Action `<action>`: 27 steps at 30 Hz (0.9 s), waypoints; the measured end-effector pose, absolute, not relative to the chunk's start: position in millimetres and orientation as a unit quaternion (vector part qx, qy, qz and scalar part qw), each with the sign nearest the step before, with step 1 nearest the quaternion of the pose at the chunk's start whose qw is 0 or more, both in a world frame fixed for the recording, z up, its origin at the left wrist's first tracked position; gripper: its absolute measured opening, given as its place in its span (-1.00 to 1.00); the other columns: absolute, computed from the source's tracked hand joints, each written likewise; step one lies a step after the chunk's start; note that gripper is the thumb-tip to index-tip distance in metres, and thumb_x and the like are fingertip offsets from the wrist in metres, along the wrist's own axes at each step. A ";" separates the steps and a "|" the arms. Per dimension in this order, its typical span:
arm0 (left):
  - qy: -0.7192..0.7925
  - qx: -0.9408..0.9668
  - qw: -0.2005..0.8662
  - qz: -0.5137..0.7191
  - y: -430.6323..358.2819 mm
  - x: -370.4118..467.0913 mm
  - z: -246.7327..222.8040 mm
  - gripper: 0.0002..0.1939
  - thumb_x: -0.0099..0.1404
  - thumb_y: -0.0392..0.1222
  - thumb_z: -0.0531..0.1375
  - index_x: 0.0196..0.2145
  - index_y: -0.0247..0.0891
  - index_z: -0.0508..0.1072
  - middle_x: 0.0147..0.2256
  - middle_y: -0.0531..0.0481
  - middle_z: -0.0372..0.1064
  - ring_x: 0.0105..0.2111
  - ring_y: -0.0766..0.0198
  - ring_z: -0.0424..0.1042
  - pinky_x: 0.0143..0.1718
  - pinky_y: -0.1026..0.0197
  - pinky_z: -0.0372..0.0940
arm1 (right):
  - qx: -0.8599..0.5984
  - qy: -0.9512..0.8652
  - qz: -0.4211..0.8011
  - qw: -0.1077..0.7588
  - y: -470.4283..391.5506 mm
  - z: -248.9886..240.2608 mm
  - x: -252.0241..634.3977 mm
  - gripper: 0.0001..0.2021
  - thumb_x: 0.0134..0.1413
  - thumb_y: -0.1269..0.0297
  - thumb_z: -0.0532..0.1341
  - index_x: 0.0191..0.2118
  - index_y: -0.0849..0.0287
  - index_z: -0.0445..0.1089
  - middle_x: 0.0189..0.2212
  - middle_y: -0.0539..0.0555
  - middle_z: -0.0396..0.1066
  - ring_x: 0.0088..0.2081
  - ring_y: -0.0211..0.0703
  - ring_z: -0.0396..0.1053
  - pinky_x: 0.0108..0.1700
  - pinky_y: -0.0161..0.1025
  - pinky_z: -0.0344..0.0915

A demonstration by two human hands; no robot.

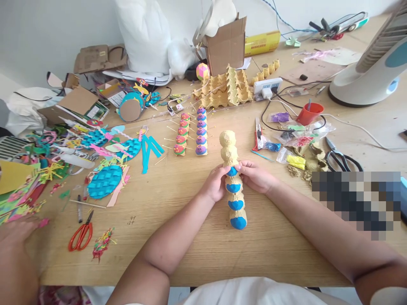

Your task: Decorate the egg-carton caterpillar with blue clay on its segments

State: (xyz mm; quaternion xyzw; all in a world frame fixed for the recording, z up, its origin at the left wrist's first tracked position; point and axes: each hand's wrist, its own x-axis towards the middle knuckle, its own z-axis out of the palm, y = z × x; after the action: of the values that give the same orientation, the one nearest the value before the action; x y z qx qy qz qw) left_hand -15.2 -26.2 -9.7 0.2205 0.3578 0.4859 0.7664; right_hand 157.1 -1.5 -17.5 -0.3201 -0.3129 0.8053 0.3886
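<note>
Pale wood grain runs across the broad table (190, 245), whose bare front contrasts with the clutter along its back and sides. Near the middle, the egg-carton strip (233, 184) is held above the surface, its nearer four bumps carrying blue patches. The left hand (218, 183) and the right hand (253, 174) grip it from either side, thumbs at the farthest blue patch. Beyond stand two painted strips (201, 131) with thin sticks poking out, then tan egg cartons (229, 91) and a cardboard box (225, 48). White bags (143, 36) slump against the pale wall (73, 25). Leftward lie paper scraps, a blue woven oval (104, 182) and orange-handled scissors (84, 229); another person's hand (19, 232) rests at that edge, its grip unclear. Rightward are a red cup (308, 114), black-handled scissors (342, 156) and loose cables.
</note>
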 end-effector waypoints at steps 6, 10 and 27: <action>0.372 0.215 0.747 0.507 -26.6 -10.7 -8.3 -0.34 -0.15 0.22 0.74 -0.27 -0.26 0.65 -0.38 0.04 0.56 -0.40 0.31 0.49 -0.36 0.23 0.39 | -0.316 -0.320 0.804 0.389 -0.7 -19.1 156.7 -0.45 -0.21 -0.11 0.81 -0.40 0.15 0.59 -0.46 -0.03 0.60 -0.40 -0.23 0.49 -0.23 -0.24 0.48; 0.346 0.225 0.754 0.510 -26.2 -8.1 -10.5 -0.25 -0.11 0.37 0.72 -0.23 -0.26 0.65 -0.38 0.04 0.57 -0.42 0.31 0.49 -0.36 0.22 0.38 | -0.326 -0.303 0.798 0.406 -0.1 -16.5 155.0 -0.43 -0.26 -0.14 0.81 -0.43 0.14 0.58 -0.46 -0.03 0.59 -0.42 -0.24 0.46 -0.31 -0.26 0.45; 0.343 0.235 0.758 0.502 -24.9 -8.9 -18.7 -0.24 -0.01 0.45 0.67 -0.16 -0.23 0.65 -0.35 0.04 0.59 -0.37 0.25 0.56 -0.28 0.18 0.43 | -0.321 -0.298 0.794 0.421 0.3 -17.2 155.5 -0.46 -0.21 -0.15 0.80 -0.42 0.13 0.61 -0.48 -0.01 0.57 -0.41 -0.19 0.45 -0.28 -0.21 0.45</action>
State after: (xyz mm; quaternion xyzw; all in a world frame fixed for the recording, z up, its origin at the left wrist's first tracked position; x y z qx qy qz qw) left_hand -8.9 -24.9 -18.7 0.2352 0.3432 0.5018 0.7584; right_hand 155.5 0.3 -17.2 -0.3215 -0.2975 0.7944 0.4207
